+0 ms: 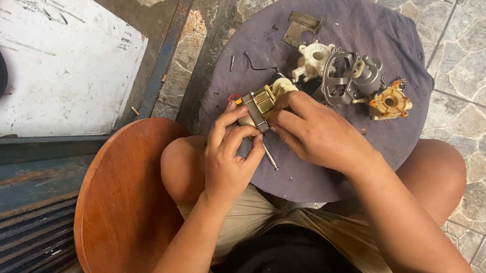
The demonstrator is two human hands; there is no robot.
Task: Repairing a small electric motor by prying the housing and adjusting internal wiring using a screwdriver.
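1. Small electric motor (259,104): brass-coloured laminated core with a cream plastic end and a steel shaft (270,155) that pointed toward the person. It was held just above the near-left part of the round bench (347,22), which was draped in a purple-grey cloth.
2. Left hand (228,153): closed around the motor's near end, with the thumb and fingertips pinching the core from the left.
3. Right hand (314,131): curled over the motor from the right, its fingers pressing on the top and the cream end; it gripped the same motor.
4. Cream plastic gear housing (314,59): lay toward the far middle of the bench, touching the metal bracket frame.
5. Grey metal bracket frame (348,75): lay just right of the cream housing, loosely piled.
6. Orange plastic hub (390,102): lay at the far-right edge, beside the frame.
7. Flat metal plate (301,27): lay at the far edge, apart from the pile.
8. Small screw or pin (232,63): lay loose near the far-left edge.
9. Risk, judged: the cloth sloped off the rim, so the loose pin could roll off onto the stone floor (484,64). The motor's thin wires could snag or tear under the pressing fingers. The orange hub sat close enough to the edge to be knocked off by a forearm.
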